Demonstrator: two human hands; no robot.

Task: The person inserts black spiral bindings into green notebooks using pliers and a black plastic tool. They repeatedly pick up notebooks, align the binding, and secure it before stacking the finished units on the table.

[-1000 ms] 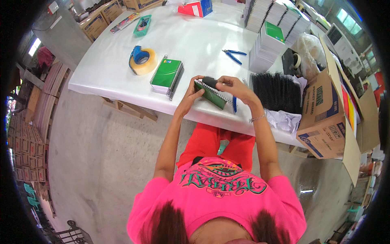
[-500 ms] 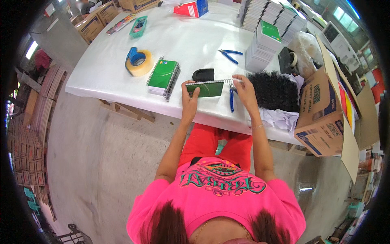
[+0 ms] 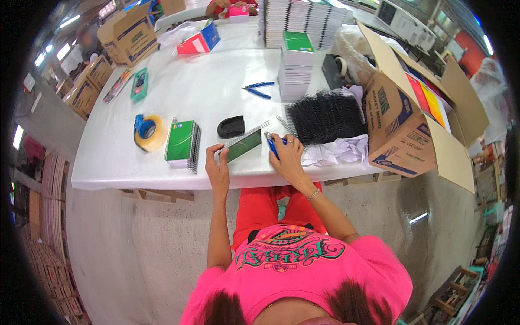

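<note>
A small green notebook (image 3: 245, 147) with a spiral wire along its far edge is gripped at its left end by my left hand (image 3: 218, 165), the thumb on the cover. My right hand (image 3: 288, 156) is closed round blue-handled cutters (image 3: 272, 147), whose tip is by the right end of the notebook's spiral. Just beyond the notebook rests a black rounded object (image 3: 231, 127). To the left lies a short stack of green spiral notebooks (image 3: 180, 140). A loose wire spiral (image 3: 286, 125) lies beyond the cutters, beside a heap of black spirals (image 3: 325, 116).
Further left are a tape dispenser (image 3: 149, 133) and a teal tray (image 3: 139, 85). Other blue-handled cutters (image 3: 259, 90) lie near a tall notebook stack (image 3: 296, 73). White crumpled paper (image 3: 338, 151) and an open carton (image 3: 398, 130) stand right. Another person's hands (image 3: 216, 6) show at the far table.
My right hand has left the notebook's spiral and taken up the blue-handled cutters from the table. The notebook is now tilted, its right end higher. The whole view has shifted.
</note>
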